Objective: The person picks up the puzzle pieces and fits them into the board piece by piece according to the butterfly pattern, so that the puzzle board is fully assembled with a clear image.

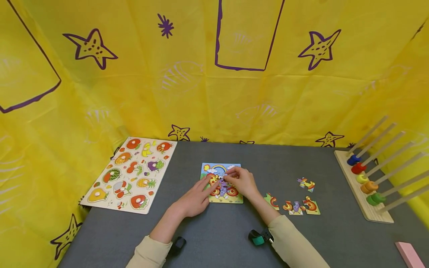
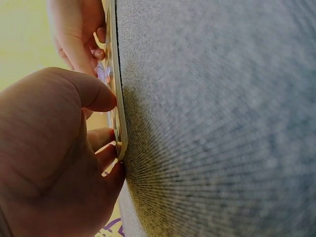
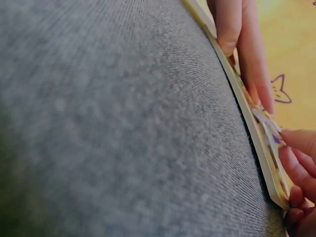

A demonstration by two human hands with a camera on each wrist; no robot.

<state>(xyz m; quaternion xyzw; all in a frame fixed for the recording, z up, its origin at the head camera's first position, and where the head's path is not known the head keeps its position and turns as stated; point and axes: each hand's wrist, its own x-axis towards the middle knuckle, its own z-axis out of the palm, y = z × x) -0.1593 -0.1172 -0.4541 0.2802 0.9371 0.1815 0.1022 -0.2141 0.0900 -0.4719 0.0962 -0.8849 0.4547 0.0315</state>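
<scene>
Two hands meet over one small jigsaw board [image 1: 221, 183] at the middle of a grey table [image 1: 218, 238]: the left hand [image 1: 196, 199] rests on it with fingers extended, while the right hand [image 1: 242, 181] curls its fingertips on a piece seated in the picture. Four loose puzzle pieces [image 1: 295, 205] lie just right of the board; one fruit peg puzzle [image 1: 129, 173] sits at left, one ring-stacking rack [image 1: 365, 186] at right

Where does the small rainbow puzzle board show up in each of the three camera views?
Head: the rainbow puzzle board lies mid-table, partly under both hands.
Left wrist: seen edge-on as a thin strip left of centre, with the left hand against it.
Right wrist: its edge runs diagonally at the right.
Shared landmark: the grey table surface beneath the board.
</scene>
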